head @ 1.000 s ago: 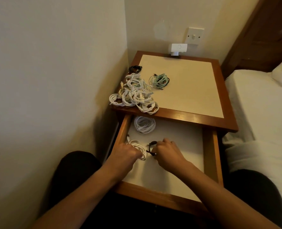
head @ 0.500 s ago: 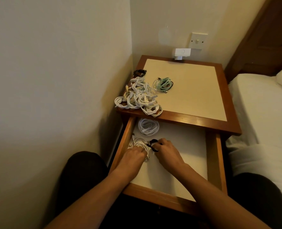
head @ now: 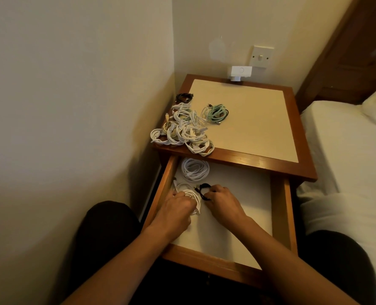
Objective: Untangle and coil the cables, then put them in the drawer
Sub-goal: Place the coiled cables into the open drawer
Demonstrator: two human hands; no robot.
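The wooden drawer (head: 280, 216) of the bedside table stands pulled out. Inside it, my left hand (head: 176, 208) grips a coiled white cable (head: 192, 195) near the left wall. Right beside it, my right hand (head: 223, 200) pinches a small black cable (head: 203, 190). Another coiled white cable (head: 195, 169) lies at the drawer's back left. On the tabletop a pile of white cables (head: 182, 130) sits at the front left corner, with a green cable (head: 216, 113) and a black cable (head: 183, 97) behind it.
The bedside table (head: 248, 157) stands in a corner, with a wall close on the left. A white plug adapter (head: 241, 72) and a wall switch (head: 261, 56) are at the back. A bed (head: 345, 164) lies to the right. My knees flank the drawer.
Both hands have slid a little deeper into the drawer, carrying the white cable and the black cable with them. The camera has tilted slightly.
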